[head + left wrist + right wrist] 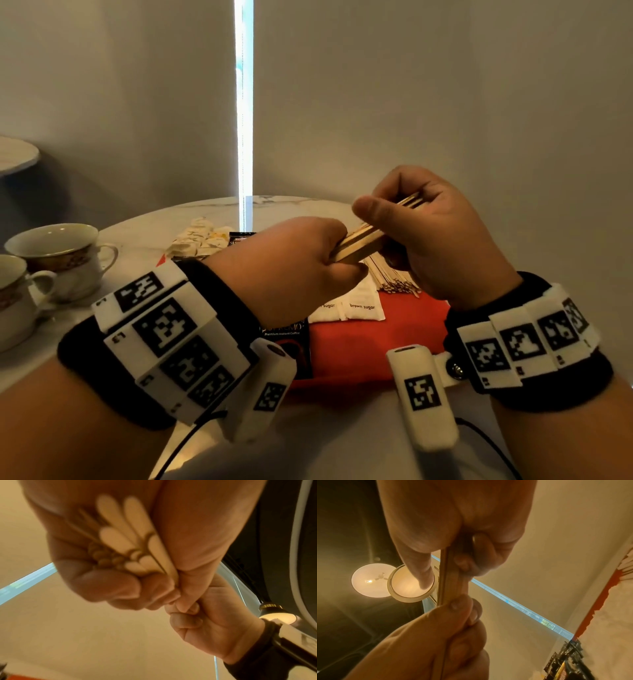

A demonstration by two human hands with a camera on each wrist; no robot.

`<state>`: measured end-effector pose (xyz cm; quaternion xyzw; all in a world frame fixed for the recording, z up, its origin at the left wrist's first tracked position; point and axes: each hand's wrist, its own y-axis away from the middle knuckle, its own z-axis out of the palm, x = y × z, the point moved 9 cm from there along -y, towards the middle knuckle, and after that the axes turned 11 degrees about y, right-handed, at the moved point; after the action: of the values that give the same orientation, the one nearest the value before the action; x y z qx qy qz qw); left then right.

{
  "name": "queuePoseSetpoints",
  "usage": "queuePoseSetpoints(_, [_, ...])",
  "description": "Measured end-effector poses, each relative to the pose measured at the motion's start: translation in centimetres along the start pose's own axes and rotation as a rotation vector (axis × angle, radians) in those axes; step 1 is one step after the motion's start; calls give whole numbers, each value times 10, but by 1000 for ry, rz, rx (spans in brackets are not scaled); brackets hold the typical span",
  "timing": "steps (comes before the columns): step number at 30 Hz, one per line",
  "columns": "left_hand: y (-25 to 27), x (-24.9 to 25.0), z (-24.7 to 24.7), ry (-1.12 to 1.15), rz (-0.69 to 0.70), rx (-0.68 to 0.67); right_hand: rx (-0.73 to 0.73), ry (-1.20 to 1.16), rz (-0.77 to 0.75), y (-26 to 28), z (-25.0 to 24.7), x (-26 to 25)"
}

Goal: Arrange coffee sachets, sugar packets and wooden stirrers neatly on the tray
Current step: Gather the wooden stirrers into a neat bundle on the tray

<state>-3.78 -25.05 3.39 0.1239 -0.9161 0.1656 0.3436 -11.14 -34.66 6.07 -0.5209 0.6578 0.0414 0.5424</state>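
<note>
Both hands raised above the red tray (376, 349), sharing one bundle of wooden stirrers (363, 240). Left hand (291, 267) has fingers curled tight round the near end of the bundle; right hand (435, 236) closes thumb and fingers on the far end, stirrer tips showing past its palm. Left wrist view: rounded stirrer ends fanned inside the palm. On the tray, a second layer of stirrers (394, 277) lies under the right hand, two brown sugar packets (359, 305) just beside it, a dark coffee sachet (291, 339) at the tray's left edge. Loose pale packets (198, 240) heaped on the marble table (144, 236) behind. Two teacups (58, 257) stand at far left
</note>
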Motion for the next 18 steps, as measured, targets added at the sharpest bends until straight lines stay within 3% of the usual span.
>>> queuePoseSetpoints(6, [-2, 0, 12, 71, -12, -38, 13, 321, -107, 2, 7, -14])
queuePoseSetpoints(8, [0, 6, 13, 180, 26, -20, 32, 282, -140, 4, 3, -20])
queuePoseSetpoints(10, [2, 11, 8, 296, 75, 4, 25, 65, -111, 3, -1, -17])
queuePoseSetpoints(12, [2, 11, -3, 487, 88, 96, 13, -174, 1, 0, 1, -4])
queuePoseSetpoints(14, [1, 3, -18, 818, 77, 263, -33, -290, 136, -1, 10, 12])
queuePoseSetpoints(16, [1, -7, -27, 1207, 69, 384, -187, -286, 206, 2, 27, 19])
queuePoseSetpoints(18, [0, -8, -28, 1314, 88, 372, -335, -208, 178, 8, 43, 16])
